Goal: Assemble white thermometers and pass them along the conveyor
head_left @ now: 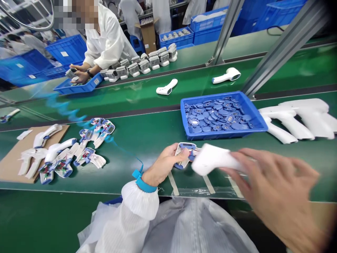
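Now | left hand (164, 163) grips thermometer shell (183, 154) | right hand (273, 186) grips housing (213, 160) | belt edge (105, 192) near

Blue plastic tray (226, 134) heaped with little blue discs (216, 116) on the green tabletop (147, 130), white gun-shaped housings (297, 119) piled right beside it, cardboard sheet (13, 165) off left, plus a co-worker (105, 45) in white leaning over another blue tray (76, 89) across the way.

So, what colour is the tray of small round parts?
The tray is bright blue, best seen in the head view.
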A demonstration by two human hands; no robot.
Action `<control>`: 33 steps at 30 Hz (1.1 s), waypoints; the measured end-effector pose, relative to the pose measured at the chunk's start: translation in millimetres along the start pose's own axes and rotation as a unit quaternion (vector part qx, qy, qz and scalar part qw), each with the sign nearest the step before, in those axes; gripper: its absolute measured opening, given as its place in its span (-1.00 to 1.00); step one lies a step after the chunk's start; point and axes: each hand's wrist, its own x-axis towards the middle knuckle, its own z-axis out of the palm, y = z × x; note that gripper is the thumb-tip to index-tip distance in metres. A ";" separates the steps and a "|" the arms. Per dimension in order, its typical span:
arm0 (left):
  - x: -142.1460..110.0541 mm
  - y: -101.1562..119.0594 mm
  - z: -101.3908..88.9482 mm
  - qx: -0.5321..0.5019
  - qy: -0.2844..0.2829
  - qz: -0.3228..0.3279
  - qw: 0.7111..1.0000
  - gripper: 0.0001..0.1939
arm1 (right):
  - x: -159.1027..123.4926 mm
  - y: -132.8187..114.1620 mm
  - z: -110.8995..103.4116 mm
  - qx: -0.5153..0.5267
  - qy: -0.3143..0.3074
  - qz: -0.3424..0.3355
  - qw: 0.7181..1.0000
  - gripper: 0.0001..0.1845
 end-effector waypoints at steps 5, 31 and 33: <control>-3.9 -3.5 -2.2 0.059 -0.004 0.044 0.997 -0.45 | 37.0 -32.6 30.2 -0.017 -0.044 -0.100 0.994 -0.63; -11.7 9.4 4.9 0.403 0.028 0.155 0.902 -0.74 | 90.6 -96.6 52.2 0.207 -0.008 0.071 0.976 -0.38; -10.2 7.6 2.8 0.501 0.017 0.155 0.852 -0.78 | 93.7 -102.8 59.2 0.163 0.006 0.037 0.986 -0.36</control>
